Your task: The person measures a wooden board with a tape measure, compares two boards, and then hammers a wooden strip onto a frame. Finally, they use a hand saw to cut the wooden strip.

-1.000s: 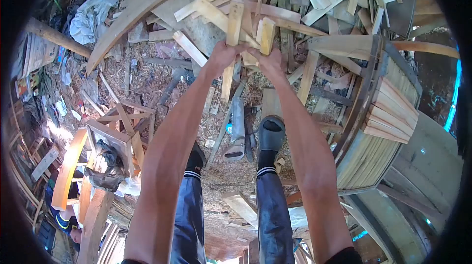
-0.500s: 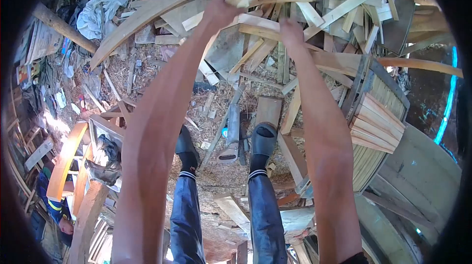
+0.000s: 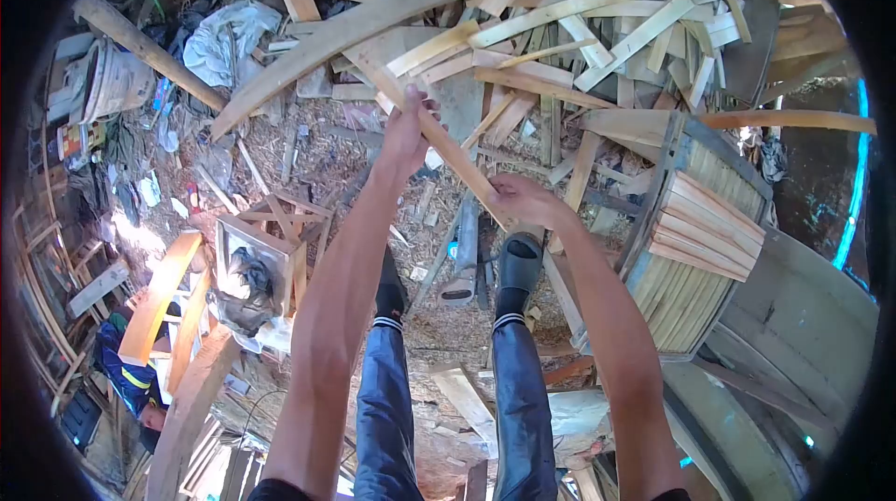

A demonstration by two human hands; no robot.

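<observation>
Wooden strip (image 3: pixel 459 160), one piece, is gripped by left hand (image 3: pixel 405 134) and right hand (image 3: pixel 530 202) fingers (image 3: pixel 504 184).

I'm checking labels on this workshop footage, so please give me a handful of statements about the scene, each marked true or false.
1. The left hand and right hand hold the same wooden strip. True.
2. The handsaw is in the right hand. False: it lies between the dark shoes.
3. Fanned-out slats sit at the right of the picture. True.
4. The crumpled white sheet is right of both hands in the picture. False: it lies at the upper left.
</observation>
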